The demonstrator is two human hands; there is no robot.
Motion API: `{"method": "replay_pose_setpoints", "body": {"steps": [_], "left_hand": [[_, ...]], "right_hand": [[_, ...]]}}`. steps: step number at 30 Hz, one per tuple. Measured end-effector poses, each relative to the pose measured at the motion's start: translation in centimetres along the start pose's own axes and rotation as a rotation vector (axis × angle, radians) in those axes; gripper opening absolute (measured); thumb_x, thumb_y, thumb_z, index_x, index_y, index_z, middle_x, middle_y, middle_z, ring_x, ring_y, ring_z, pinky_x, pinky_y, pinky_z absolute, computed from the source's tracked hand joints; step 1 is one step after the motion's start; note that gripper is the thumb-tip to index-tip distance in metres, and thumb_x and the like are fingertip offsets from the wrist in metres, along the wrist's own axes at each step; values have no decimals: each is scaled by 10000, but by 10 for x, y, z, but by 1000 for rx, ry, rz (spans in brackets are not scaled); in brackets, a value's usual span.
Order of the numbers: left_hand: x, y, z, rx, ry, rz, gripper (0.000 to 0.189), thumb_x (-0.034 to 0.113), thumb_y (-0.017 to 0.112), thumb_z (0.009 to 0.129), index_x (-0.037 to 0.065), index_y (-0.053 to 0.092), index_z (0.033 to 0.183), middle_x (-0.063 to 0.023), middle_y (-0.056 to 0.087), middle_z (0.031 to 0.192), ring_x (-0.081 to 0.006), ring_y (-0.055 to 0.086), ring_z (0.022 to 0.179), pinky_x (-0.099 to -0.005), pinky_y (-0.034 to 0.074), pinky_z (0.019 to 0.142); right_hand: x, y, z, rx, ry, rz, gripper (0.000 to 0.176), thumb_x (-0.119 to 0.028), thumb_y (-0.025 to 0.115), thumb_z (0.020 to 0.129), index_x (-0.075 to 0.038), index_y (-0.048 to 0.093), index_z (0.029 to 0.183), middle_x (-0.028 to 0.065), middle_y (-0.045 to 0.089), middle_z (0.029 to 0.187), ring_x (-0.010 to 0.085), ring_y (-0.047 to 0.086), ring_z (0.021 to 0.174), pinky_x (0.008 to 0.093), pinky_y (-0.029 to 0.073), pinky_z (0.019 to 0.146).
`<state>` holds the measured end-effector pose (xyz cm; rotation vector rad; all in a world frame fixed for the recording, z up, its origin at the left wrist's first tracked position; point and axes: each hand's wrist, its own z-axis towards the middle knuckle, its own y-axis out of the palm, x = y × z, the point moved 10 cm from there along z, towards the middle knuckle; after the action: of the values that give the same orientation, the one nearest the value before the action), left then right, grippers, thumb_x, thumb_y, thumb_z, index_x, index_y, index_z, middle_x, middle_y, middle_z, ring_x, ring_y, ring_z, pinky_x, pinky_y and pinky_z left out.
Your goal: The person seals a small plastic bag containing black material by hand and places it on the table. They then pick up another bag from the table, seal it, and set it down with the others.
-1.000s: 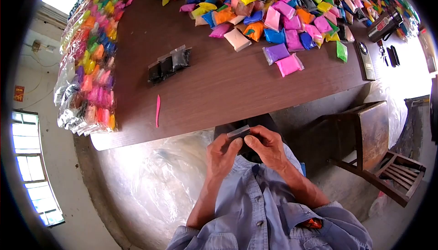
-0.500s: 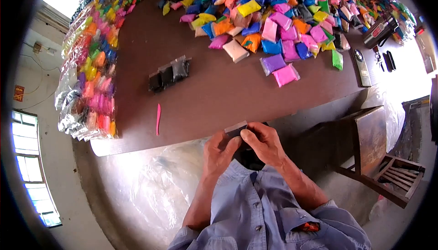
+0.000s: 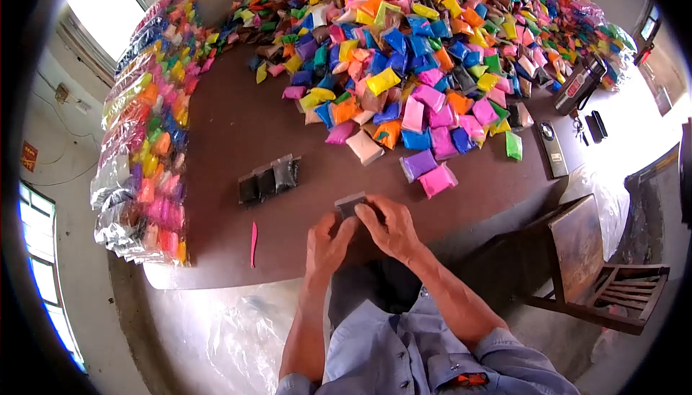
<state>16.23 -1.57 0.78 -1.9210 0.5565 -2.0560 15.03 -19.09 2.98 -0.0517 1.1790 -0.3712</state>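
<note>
Between my two hands, over the table's front edge, is a small dark packet with a clear plastic edge. My left hand is closed on its left side, thumb pointing up. My right hand grips the right side with thumb and fingers; the lower part of the packet is hidden by the fingers. Left of the hands, several black packets lie side by side on the brown table. A thin pink plastic tool rests nearer the front edge.
A large heap of colourful packets covers the table's back. Filled clear bags line the left side. At right are a thermos, a phone-like device and keys. A wooden chair stands at right.
The camera view has tilted up, so the table appears lower. Both hands, still holding the dark packet, have moved forward over the table edge.
</note>
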Motion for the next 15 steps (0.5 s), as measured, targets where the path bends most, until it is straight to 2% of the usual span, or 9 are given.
{"method": "replay_pose_setpoints", "body": {"steps": [1, 3, 7, 9, 13, 15], "left_hand": [[-2, 3, -2, -37, -50, -102, 269, 219, 777, 952, -32, 683, 929, -24, 674, 784, -85, 571, 741, -302, 484, 632], [-7, 8, -3, -71, -99, -205, 273, 225, 785, 946, -32, 692, 945, -19, 674, 789, -83, 569, 745, -300, 483, 633], [-12, 15, 0, -80, -77, -267, 250, 199, 797, 932, -29, 712, 989, -32, 687, 802, -89, 581, 744, -298, 494, 648], [-12, 14, 3, -90, -34, -160, 248, 199, 766, 970, -32, 718, 1046, -49, 718, 869, -108, 635, 780, -277, 528, 695], [-23, 14, 3, -62, -98, -178, 239, 186, 756, 973, -40, 715, 1038, -58, 719, 859, -108, 632, 758, -282, 527, 675], [-13, 10, 3, -39, -91, -173, 203, 163, 745, 957, -30, 685, 943, -90, 703, 799, -121, 606, 738, -326, 506, 648]], "right_hand": [[0, 0, 0, 0, -3, -2, 245, -258, 669, 1029, -13, 662, 1038, 212, 636, 863, 358, 595, 701, 409, 493, 647], [16, 3, 0, -58, 174, 69, 240, -250, 675, 1023, -11, 677, 1050, 212, 644, 863, 357, 605, 696, 406, 497, 651], [18, 4, -1, -69, 173, 34, 256, -254, 676, 1024, -2, 688, 1067, 201, 654, 862, 329, 614, 693, 391, 507, 661], [17, 3, -1, -53, 183, 76, 254, -242, 678, 1019, 1, 686, 1094, 197, 669, 876, 314, 628, 709, 376, 517, 671], [16, 5, -1, -130, 203, 82, 253, -223, 683, 1006, 1, 681, 1122, 202, 682, 896, 324, 661, 739, 382, 532, 682], [13, 3, 0, -101, 144, 32, 248, -203, 687, 995, 0, 673, 1137, 213, 687, 917, 359, 683, 770, 404, 540, 688]]}}
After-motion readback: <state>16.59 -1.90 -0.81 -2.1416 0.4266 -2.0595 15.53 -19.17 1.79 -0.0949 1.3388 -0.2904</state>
